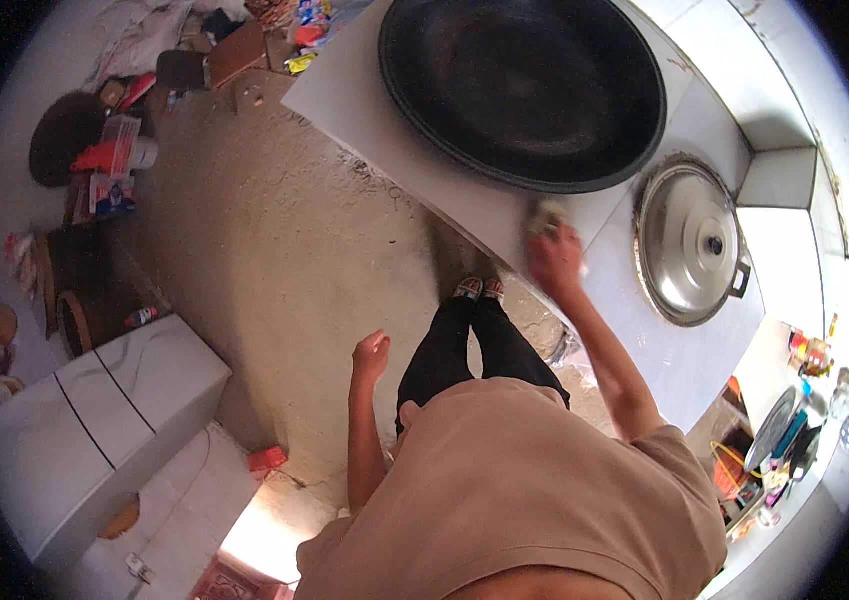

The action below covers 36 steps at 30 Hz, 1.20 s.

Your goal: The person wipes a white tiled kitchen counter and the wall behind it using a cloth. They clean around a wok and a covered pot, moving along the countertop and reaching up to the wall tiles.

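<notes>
My right hand [555, 259] is closed on a crumpled cloth [546, 217], blurred, against the white tiled counter [612, 262]. The cloth lies just in front of the near rim of a large black wok [522, 90] set on the counter. To the right of that hand a round metal lid [691, 240] with a black knob covers a second pan. My left hand [372, 354] hangs in the air over the concrete floor, to the left of my legs, its fingers partly curled; whether it holds anything cannot be told.
A white cabinet [101, 420] stands at the lower left. Beyond it are a dark barrel-like container [83, 315] and a plastic basket [120, 146]. Bottles [811, 352] and kitchenware crowd the right side. A small red object [267, 459] lies on the floor. The counter's edge runs before my legs.
</notes>
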Tool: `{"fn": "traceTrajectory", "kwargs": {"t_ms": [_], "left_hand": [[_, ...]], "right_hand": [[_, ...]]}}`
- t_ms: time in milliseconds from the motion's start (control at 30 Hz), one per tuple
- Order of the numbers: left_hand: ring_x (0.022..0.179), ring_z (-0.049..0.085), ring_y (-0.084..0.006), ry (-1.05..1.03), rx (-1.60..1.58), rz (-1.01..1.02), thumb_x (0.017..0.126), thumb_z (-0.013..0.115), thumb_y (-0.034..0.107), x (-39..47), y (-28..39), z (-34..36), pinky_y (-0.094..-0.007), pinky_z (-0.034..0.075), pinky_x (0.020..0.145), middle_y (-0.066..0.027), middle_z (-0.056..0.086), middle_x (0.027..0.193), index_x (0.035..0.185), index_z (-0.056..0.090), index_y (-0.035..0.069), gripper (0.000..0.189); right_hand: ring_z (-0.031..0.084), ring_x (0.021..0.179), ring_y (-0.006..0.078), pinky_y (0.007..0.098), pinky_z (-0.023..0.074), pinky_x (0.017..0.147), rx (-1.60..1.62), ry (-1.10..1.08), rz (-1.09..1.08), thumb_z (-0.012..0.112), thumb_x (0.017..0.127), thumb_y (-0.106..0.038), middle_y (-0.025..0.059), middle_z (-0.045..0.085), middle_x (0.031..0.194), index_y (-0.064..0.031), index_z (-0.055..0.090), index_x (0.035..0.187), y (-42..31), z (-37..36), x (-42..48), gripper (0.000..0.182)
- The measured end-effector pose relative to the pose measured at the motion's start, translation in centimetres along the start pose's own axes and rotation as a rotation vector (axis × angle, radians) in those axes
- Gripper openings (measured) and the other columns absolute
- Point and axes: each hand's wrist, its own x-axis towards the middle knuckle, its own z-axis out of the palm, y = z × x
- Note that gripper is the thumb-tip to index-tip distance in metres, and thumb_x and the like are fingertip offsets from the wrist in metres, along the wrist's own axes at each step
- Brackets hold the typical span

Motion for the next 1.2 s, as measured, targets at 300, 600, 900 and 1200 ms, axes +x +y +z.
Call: {"fn": "traceTrajectory", "kwargs": {"t_ms": [300,600,900,1200], "left_hand": [[0.11,0.063,-0.0275,0.099,-0.05,-0.048,0.091,0.059,0.021,-4.5,-4.1,0.6,-0.0337,0.048,0.095,-0.0224,0.062,0.12,0.122,0.057,-0.007,0.042],[0.109,0.062,-0.0249,0.176,-0.055,-0.022,0.091,0.058,0.022,-0.3,4.0,2.4,-0.0339,0.047,0.093,-0.0163,0.064,0.121,0.122,0.06,-0.003,0.039],[0.116,0.059,-0.0283,0.107,0.135,0.304,0.091,0.057,0.012,3.3,15.4,2.0,-0.0362,0.045,0.098,-0.0212,0.06,0.125,0.126,0.055,-0.004,0.039],[0.116,0.058,-0.032,-0.23,0.277,0.872,0.09,0.056,0.006,6.7,30.3,6.1,-0.0374,0.046,0.098,-0.0225,0.058,0.126,0.12,0.059,-0.005,0.032]], "right_hand": [[0.048,0.113,0.0328,0.0494,0.0421,0.086,-0.046,-0.19,-0.368,0.065,0.079,-0.023,0.0118,0.051,0.122,-0.0216,0.063,0.119,-10.4,3.8,9.3,0.041],[0.053,0.106,0.0358,0.0478,0.0439,0.087,-0.074,-0.214,0.051,0.061,0.08,-0.011,0.0163,0.051,0.121,-0.0264,0.058,0.129,7.0,-6.5,-7.8,0.051],[0.056,0.094,0.0374,0.0466,0.0486,0.076,-0.116,-0.036,0.434,0.063,0.071,-0.008,0.0168,0.052,0.099,-0.0059,0.065,0.083,5.9,-3.0,-0.5,0.013],[0.055,0.1,0.0346,0.0489,0.049,0.08,-0.125,-0.085,0.714,0.063,0.077,-0.019,0.0167,0.052,0.106,-0.0042,0.068,0.086,6.4,-3.5,5.4,0.017]]}}
